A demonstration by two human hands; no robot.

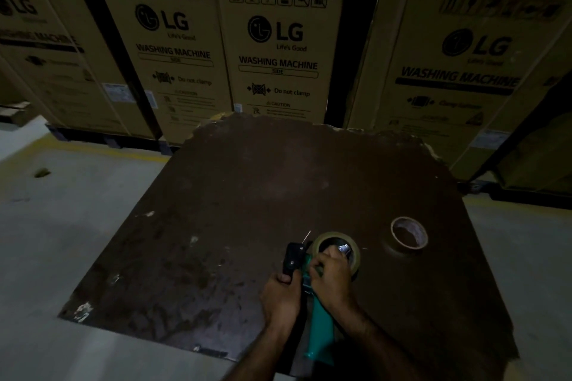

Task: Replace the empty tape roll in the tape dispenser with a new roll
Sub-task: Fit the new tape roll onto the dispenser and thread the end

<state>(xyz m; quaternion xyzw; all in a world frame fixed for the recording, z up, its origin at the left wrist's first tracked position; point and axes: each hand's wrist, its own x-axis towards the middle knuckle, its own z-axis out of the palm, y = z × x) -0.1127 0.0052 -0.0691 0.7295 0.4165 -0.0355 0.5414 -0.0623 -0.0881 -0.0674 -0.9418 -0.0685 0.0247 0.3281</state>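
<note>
A tape dispenser point(320, 323) with a teal handle and a black front end lies on the dark brown board point(247, 210). A thick roll of tape point(322, 240) sits on the dispenser's hub. My left hand point(280, 294) grips the dispenser's black front part. My right hand point(332, 278) rests over the roll's near side with fingers pinching at its rim. A thin, empty cardboard core point(409, 233) lies flat on the board to the right, apart from both hands.
Tall cardboard washing-machine boxes point(275, 49) stand in a row behind the board, on dark pallets. Grey concrete floor point(68, 226) with a yellow line lies to the left. The scene is dim.
</note>
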